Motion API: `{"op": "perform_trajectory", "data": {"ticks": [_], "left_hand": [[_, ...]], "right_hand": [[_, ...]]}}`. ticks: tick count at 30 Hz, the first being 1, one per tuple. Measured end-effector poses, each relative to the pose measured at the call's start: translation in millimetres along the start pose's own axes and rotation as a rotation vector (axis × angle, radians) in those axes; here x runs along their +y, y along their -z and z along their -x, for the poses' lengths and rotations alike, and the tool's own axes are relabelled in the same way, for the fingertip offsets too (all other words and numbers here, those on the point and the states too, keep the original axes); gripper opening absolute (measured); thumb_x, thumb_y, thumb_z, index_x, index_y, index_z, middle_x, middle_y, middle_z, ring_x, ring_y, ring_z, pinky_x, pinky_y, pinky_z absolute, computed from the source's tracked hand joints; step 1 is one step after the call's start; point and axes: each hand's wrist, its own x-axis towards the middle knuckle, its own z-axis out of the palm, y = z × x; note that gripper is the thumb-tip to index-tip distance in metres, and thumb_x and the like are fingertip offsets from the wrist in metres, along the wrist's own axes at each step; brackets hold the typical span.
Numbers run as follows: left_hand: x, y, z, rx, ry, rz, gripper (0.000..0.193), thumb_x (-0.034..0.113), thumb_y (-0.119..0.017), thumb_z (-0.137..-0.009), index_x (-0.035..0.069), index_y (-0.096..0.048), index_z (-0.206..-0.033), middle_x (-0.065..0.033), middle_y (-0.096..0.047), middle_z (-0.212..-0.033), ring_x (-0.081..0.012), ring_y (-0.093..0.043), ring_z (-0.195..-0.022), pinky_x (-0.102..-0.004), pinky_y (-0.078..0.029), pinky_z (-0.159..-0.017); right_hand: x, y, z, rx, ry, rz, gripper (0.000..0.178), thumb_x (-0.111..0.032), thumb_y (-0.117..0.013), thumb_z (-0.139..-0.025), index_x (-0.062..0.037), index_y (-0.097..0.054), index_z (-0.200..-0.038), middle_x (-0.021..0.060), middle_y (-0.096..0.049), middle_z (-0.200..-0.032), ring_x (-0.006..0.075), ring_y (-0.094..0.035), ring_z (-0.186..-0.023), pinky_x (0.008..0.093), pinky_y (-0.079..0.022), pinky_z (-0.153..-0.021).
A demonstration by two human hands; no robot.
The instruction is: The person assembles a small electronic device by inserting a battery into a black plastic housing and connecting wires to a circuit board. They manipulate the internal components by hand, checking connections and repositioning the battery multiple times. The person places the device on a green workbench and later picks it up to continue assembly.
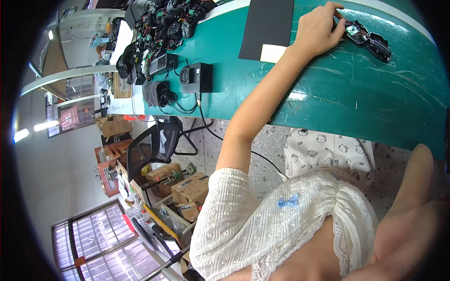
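My left hand [318, 30] grips a black plastic assembly with exposed wiring [360, 35] on the scratched green tabletop [328, 89] — likely light, fragile, best held by its casing. My right arm [412, 201] looms close — its hand's grip I cannot tell.

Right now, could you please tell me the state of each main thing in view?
Gadget: opened, insides exposed, at the curled left hand
Black sheet: lying flat
White paper: flat, touching the sheet
Black box: cable attached
Black parts: heaped together
Lamp: lit
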Motion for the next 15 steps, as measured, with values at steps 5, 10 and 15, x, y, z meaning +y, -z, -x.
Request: {"op": "perform_trajectory", "data": {"ticks": [5,10,15], "left_hand": [[-12,-10,-1,0.021,0.085,0.592,0.032,0.018,-0.058,-0.088,0.004,-0.049,-0.117,-0.0136,-0.063,-0.089,-0.0311,-0.062,-0.08,-0.0384,-0.049,-0.068],[-18,-15,6,0.075,0.077,0.482,0.029,0.02,-0.062,-0.083,0.007,-0.054,-0.107,-0.0046,-0.066,-0.083,-0.0235,-0.063,-0.073,-0.0365,-0.048,-0.062],[-18,-12,0,0.089,0.051,0.459,0.029,0.02,-0.061,-0.085,0.008,-0.054,-0.111,-0.0059,-0.066,-0.084,-0.0233,-0.064,-0.074,-0.0352,-0.049,-0.063]], "right_hand": [[-1,8,0,-0.01,-0.008,0.032,0.021,-0.009,-0.065,-0.081,-0.0043,-0.056,-0.063,-0.0012,-0.053,-0.057,0.0059,-0.046,-0.044,0.0138,-0.032,-0.049],[-11,19,-7,-0.046,-0.024,0.158,0.021,-0.01,-0.065,-0.081,-0.0044,-0.056,-0.063,-0.0012,-0.053,-0.057,0.0059,-0.046,-0.044,0.0139,-0.032,-0.049],[-12,26,-19,-0.1,0.007,0.164,0.021,-0.01,-0.065,-0.082,-0.0045,-0.056,-0.063,-0.0012,-0.052,-0.058,0.006,-0.046,-0.044,0.014,-0.032,-0.049]]}}
